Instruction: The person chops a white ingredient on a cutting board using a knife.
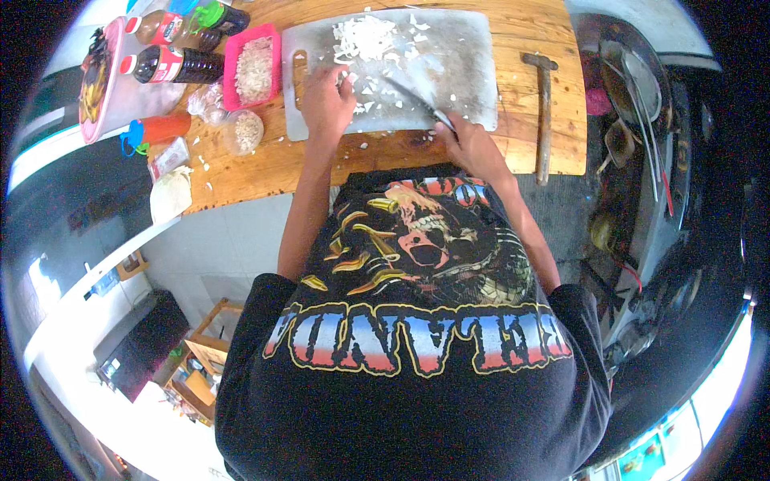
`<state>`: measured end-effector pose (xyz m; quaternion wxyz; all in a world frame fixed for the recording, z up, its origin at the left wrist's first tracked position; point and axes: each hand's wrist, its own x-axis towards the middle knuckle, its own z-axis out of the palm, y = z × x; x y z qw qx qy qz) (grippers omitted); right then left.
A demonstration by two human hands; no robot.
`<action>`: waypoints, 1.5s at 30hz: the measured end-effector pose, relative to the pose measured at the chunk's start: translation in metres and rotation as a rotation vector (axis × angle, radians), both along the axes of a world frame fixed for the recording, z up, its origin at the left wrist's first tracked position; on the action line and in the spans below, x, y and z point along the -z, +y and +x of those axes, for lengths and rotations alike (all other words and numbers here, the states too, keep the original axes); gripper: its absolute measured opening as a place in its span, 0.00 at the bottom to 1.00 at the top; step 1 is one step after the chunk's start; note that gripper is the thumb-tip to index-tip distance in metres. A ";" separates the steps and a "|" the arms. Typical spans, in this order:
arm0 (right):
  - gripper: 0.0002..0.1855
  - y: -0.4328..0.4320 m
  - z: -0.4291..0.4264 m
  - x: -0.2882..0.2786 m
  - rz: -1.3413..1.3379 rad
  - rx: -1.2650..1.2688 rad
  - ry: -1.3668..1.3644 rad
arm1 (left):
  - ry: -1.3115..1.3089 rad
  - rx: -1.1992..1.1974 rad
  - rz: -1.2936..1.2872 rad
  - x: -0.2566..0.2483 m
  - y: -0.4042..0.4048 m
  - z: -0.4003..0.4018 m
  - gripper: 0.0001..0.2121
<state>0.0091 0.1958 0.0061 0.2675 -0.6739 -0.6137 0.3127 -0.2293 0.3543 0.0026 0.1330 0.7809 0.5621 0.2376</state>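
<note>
A translucent cutting board (463, 54) lies on the wooden table, with a heap of chopped white pieces (366, 39) towards its far edge. More white bits are scattered about its middle. My right hand (475, 147) grips the handle of a kitchen knife (415, 98) at the board's near edge. The blade slants to the far left, low over the board. My left hand (328, 102) is over the board's left part, beside the handle slot, fingers bent. Small white bits lie by its fingertips; whether it pinches one cannot be made out.
Left of the board stand a pink basket (277, 72) of pale chopped food, a small round container (260, 135), a dark sauce bottle (204, 65) and a red sauce bottle (168, 126). A hammer (544, 114) lies on the right. Beyond the table's right edge is a wok (652, 90).
</note>
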 end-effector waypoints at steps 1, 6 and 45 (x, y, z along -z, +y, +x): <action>0.17 0.000 0.001 -0.001 -0.043 0.041 0.003 | 0.010 0.015 0.043 0.000 0.002 -0.002 0.11; 0.20 0.008 -0.001 -0.003 -0.106 0.067 -0.064 | 0.031 0.046 0.141 0.013 0.017 -0.018 0.14; 0.23 -0.018 0.011 -0.004 -0.086 0.262 0.131 | -0.059 0.034 0.078 0.002 0.033 -0.013 0.06</action>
